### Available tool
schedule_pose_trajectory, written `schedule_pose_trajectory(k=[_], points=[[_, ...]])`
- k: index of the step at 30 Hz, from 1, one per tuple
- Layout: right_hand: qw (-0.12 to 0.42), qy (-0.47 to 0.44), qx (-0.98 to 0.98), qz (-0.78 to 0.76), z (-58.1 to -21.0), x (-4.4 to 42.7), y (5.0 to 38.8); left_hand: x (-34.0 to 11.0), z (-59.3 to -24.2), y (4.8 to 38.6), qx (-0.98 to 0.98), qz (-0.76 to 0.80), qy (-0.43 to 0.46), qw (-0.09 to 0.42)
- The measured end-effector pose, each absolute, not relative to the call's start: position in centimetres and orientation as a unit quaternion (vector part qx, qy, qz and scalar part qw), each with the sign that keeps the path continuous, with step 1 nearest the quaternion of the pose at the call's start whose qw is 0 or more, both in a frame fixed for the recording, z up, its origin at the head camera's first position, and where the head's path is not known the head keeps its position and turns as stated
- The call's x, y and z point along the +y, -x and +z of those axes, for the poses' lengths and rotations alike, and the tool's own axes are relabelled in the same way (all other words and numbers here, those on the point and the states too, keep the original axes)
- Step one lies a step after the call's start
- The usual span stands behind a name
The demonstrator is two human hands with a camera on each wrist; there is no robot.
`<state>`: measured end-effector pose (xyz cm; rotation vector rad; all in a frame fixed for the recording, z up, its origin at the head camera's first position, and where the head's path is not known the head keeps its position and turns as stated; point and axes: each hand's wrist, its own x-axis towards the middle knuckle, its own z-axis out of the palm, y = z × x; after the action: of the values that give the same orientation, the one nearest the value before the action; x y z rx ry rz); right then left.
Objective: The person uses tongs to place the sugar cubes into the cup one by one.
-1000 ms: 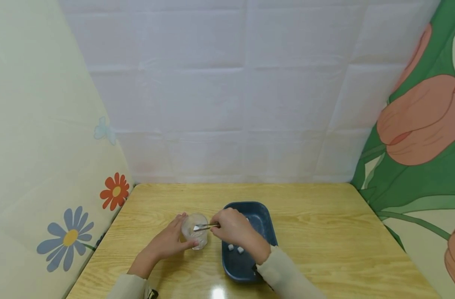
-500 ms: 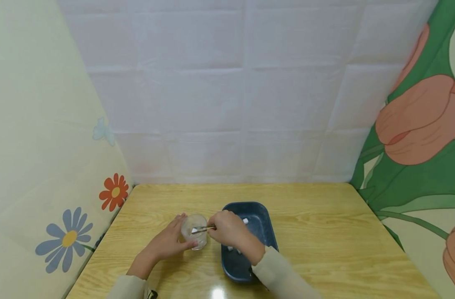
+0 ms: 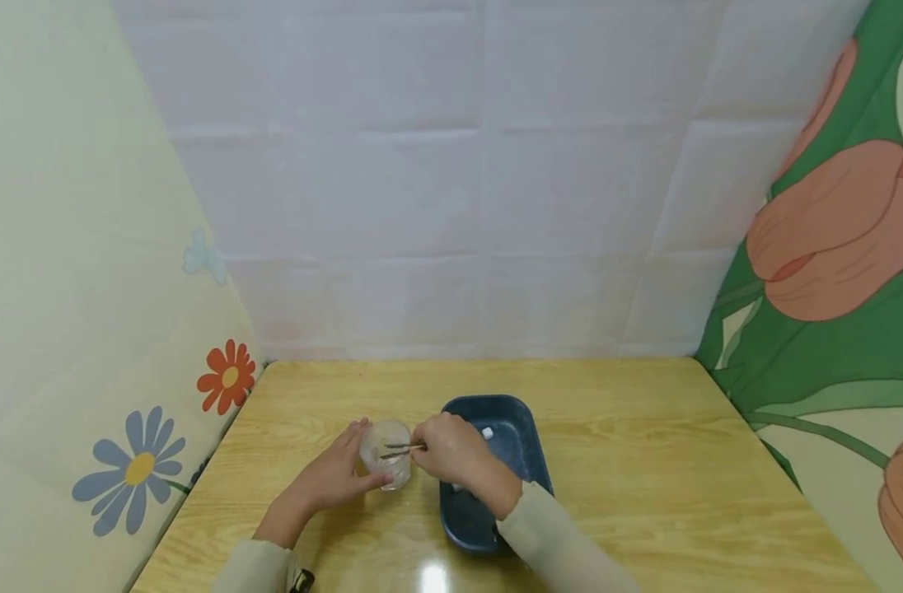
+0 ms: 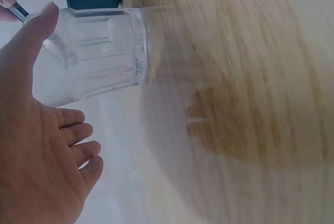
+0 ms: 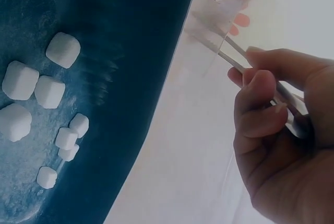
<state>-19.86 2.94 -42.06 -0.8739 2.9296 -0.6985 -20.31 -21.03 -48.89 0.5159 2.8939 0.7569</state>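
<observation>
My left hand (image 3: 340,473) holds a clear drinking glass (image 4: 107,51) standing on the table, thumb on one side and fingers round the other. My right hand (image 3: 451,449) pinches metal tweezers (image 5: 232,59). Their two tips reach into the glass mouth and stand apart, with no cube visible between them. Through the glass wall in the left wrist view, a pale cube (image 4: 113,25) shows faintly, blurred by the glass. Beneath my right wrist lies a dark blue tray (image 3: 529,449), partly hidden by that hand and sleeve. Several small white cubes (image 5: 63,50) lie in it.
The wood-grain table (image 3: 644,461) spreads out on both sides of the tray and glass. A white cloth (image 3: 451,206) hangs behind its far edge. Flower-printed sheets (image 3: 830,247) flank the left and right.
The tweezers' tips have parted, and the white cube they held inside the glass is no longer between them. My left hand stays at the glass.
</observation>
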Motion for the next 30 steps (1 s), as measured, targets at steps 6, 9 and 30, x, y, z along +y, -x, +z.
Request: schedule_pose_trajectory(k=[6, 9, 30], points=[[0.02, 0.273, 0.934, -0.228, -41.7, 2.7, 19.7, -21.3, -49.2, 20.4, 0.954, 0.241, -0.17, 0.056], [0.026, 0.273, 0.933, -0.232, -41.4, 2.8, 19.5, -21.3, -49.3, 20.4, 0.954, 0.241, -0.169, 0.061], [-0.027, 0.162, 0.934, -0.319, -39.9, 11.9, 19.8, -21.2, -49.3, 20.6, 0.957, 0.232, -0.17, 0.048]])
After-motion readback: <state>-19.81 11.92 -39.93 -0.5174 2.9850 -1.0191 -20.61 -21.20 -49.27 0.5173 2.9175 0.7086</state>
